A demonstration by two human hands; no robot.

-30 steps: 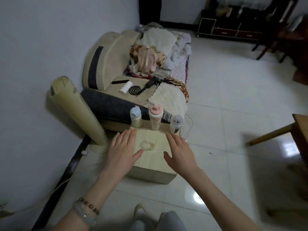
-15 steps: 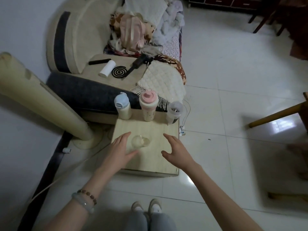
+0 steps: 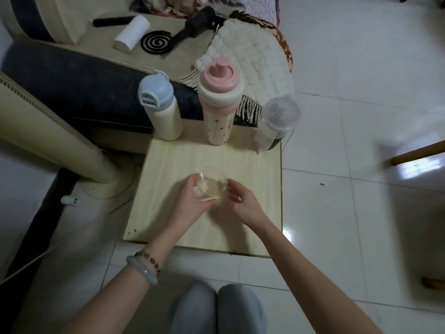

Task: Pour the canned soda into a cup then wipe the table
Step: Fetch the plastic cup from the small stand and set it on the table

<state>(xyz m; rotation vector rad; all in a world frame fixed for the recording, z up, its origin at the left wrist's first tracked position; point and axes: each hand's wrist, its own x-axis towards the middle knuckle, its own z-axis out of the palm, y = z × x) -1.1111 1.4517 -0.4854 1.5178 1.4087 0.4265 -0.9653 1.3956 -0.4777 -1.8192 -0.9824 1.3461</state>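
Two hands closed in: left hand, right hand now hold cup.

Bare forearms. At the wrist behind the left hand: smooth pale blue-grey stone bangle, beside it a thin bracelet of brown beads. Below, light grey-blue trouser legs.

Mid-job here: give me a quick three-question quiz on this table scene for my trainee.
1. True or false: the left grip and the right grip both touch the clear cup.
2. Which bottle stands rightmost along the far edge of the table? A: blue-lidded. B: pink-lidded. C: clear-lidded bottle.
3. How many bottles stand on the table?
Key: 1 true; 2 C; 3 three.
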